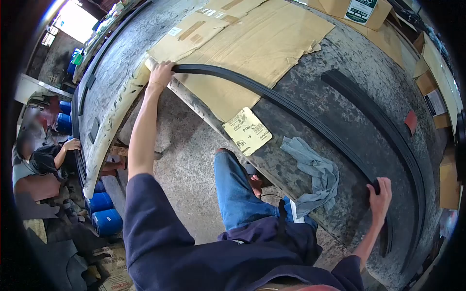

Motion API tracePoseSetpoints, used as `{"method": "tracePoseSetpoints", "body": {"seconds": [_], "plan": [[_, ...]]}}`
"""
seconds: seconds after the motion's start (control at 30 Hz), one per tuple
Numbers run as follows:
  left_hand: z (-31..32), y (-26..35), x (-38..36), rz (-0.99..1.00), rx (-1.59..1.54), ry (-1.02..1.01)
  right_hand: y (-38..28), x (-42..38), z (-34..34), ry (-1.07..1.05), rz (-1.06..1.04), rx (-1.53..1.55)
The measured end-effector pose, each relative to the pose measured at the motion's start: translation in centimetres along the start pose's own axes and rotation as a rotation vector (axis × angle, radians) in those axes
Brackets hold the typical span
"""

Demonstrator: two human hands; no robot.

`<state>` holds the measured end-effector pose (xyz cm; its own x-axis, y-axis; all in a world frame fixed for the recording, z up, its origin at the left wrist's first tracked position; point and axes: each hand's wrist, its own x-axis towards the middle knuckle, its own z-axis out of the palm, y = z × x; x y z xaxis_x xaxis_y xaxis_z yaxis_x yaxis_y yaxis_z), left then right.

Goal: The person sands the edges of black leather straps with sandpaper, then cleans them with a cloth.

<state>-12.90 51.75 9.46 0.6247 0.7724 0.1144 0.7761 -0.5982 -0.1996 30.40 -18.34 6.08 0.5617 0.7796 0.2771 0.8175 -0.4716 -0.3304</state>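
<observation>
A long black ribbed strip (276, 96) stretches in a curve across the worktable, with its surface lined lengthwise. At the table's edge, my left hand (162, 76) is closed around the strip's far end. My right hand (381, 198) grips the strip lower right, thumb and fingers around it. Under the strip's middle lies a flattened cardboard sheet (257, 36). Between my hands, near the table edge, are a pale sandpaper sheet (247, 131) marked P120 and a crumpled grey cloth (318, 169). More black strips (383, 114) lie together to the right of the held one.
A small red piece (410, 122) sits near the right side of the dark worktable (310, 72). Cardboard boxes (371, 14) line the far side. Another person (53, 155) is at the left, beside a padded table edge (109, 131). Blue rolls (107, 221) rest on the floor.
</observation>
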Motion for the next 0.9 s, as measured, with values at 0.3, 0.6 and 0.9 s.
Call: {"method": "tracePoseSetpoints", "body": {"seconds": [0.3,0.6,0.9], "plan": [[0.7,11.8,-3.6,0.249,-0.406,0.081,10.7,-6.3,-5.3,-0.104,0.411,-0.191],[3.2,16.2,-6.5,0.176,-0.301,0.332,-17.1,16.3,9.1,-0.055,-0.362,0.324],[3.0,12.9,-6.4,-0.022,-0.319,0.231,-25.5,21.7,19.9,-0.002,-0.629,0.059]]}}
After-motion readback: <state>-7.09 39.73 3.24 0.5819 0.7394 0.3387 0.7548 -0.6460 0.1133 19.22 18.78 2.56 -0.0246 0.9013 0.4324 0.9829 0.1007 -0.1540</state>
